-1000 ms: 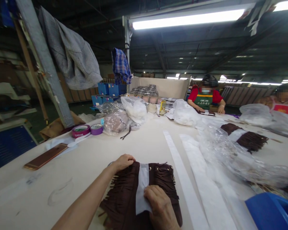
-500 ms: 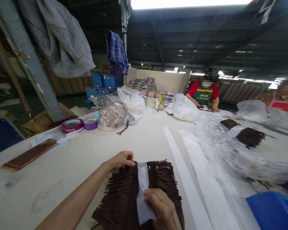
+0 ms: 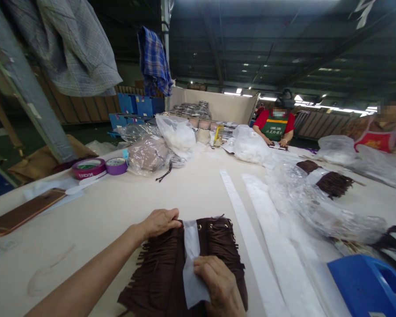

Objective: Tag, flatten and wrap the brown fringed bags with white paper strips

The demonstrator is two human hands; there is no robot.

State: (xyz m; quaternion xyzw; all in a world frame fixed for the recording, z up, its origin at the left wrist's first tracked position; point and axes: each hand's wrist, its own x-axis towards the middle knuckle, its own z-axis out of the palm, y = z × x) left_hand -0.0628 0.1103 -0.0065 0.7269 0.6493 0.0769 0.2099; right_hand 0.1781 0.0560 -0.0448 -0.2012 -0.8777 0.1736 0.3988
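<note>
A dark brown fringed piece (image 3: 161,273) lies flat on the white table (image 3: 95,220) right in front of me. A white paper strip (image 3: 191,259) runs down its middle. My left hand (image 3: 160,221) rests at the piece's top left corner, fingers curled down onto the edge beside the strip's upper end. My right hand (image 3: 219,286) presses on the lower part of the strip, fingers bent onto the paper. A row of small eyelets shows along the piece's top edge.
Two long white strips (image 3: 251,237) lie to the right, then crumpled clear plastic (image 3: 317,207) and more brown fringed pieces (image 3: 333,182). A blue bin (image 3: 366,286) sits at lower right. Tape rolls (image 3: 89,168), a phone (image 3: 23,212) and bags (image 3: 148,155) lie left. Two other people work across the table.
The view has tilted and drifted slightly. My left hand has flattened onto the piece's top corner; my right hand stays on the strip. The piece has hardly shifted.
</note>
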